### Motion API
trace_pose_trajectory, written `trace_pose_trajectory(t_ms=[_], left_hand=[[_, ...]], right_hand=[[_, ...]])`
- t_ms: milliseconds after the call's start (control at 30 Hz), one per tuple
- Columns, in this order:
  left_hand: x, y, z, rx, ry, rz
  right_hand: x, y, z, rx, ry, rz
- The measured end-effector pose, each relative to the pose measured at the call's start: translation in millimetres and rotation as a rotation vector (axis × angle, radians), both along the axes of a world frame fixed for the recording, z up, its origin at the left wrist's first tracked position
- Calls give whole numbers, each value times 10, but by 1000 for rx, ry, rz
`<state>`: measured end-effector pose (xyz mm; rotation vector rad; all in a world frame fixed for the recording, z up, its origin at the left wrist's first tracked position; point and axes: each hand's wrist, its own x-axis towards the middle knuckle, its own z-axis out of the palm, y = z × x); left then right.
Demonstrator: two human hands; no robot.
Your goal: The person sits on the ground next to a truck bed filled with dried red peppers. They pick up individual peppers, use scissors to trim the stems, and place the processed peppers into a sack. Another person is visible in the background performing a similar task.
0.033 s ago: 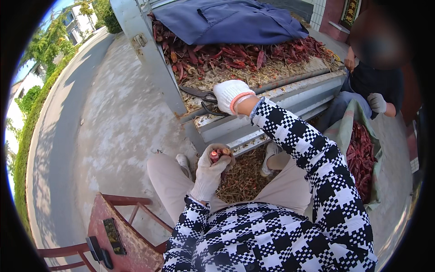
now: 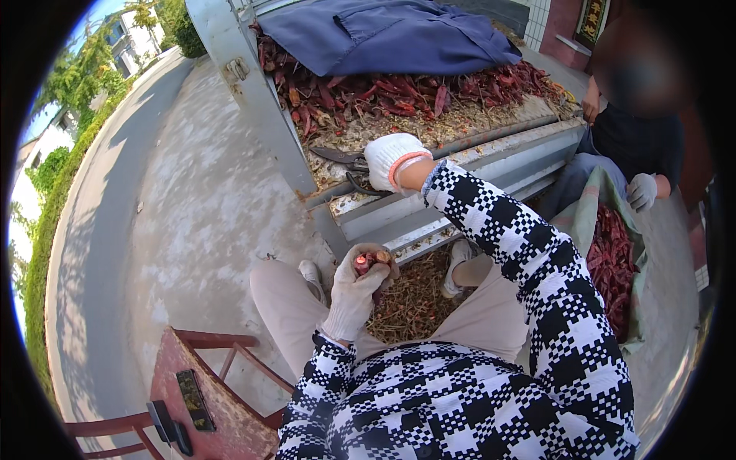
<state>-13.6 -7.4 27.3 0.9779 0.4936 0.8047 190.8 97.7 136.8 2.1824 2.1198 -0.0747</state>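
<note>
Shifted slightly to the right since the earlier frame are our right hand (image 2: 397, 161) and the shears (image 2: 337, 156), while a co-worker's gloved hand (image 2: 642, 192) has dropped lower. At left, a phone (image 2: 195, 400) lies flat on a red chair (image 2: 238, 418) near a black device (image 2: 169, 428), probably parked there to keep our lap free. Our left hand (image 2: 353, 295) is wrapped round a bunch of peppers (image 2: 361, 264) above our legs (image 2: 284, 307), blunt ends bared over the glove, perhaps gathered so that they sit together in plain sight. Scraps (image 2: 414, 303) litter the ground between our legs, where bits would naturally drop. Our right hand is closed over the handles of the shears, blades pointing left at the edge of the truck bed (image 2: 494, 162); that ledge seems to take some weight, though we cannot tell how firm the grip is. Beyond, a pepper heap (image 2: 391, 96) lies partly under a blue cloth (image 2: 399, 46), likely spread for shade. At far right, a green sack (image 2: 584, 216) of red peppers (image 2: 611, 268) gapes open beside the co-worker, perhaps for easy reach.
</note>
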Motion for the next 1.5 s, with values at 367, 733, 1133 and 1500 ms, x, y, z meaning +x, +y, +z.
trace_pose_trajectory(t_ms=[367, 733, 1133, 1500], left_hand=[[-42, 35, -101, -103, -103, 21], [-28, 60, -192, -128, -136, -96], [-47, 71, -205, -94, -149, -96], [-14, 26, -218, -166, -246, -131]], right_hand=[[335, -1687, -392, 109, 448, 75], [262, -1948, -328, 40, 240, 200], [233, -1947, -374, -75, 219, 147], [249, -2109, -745, 30, 448, 134]])
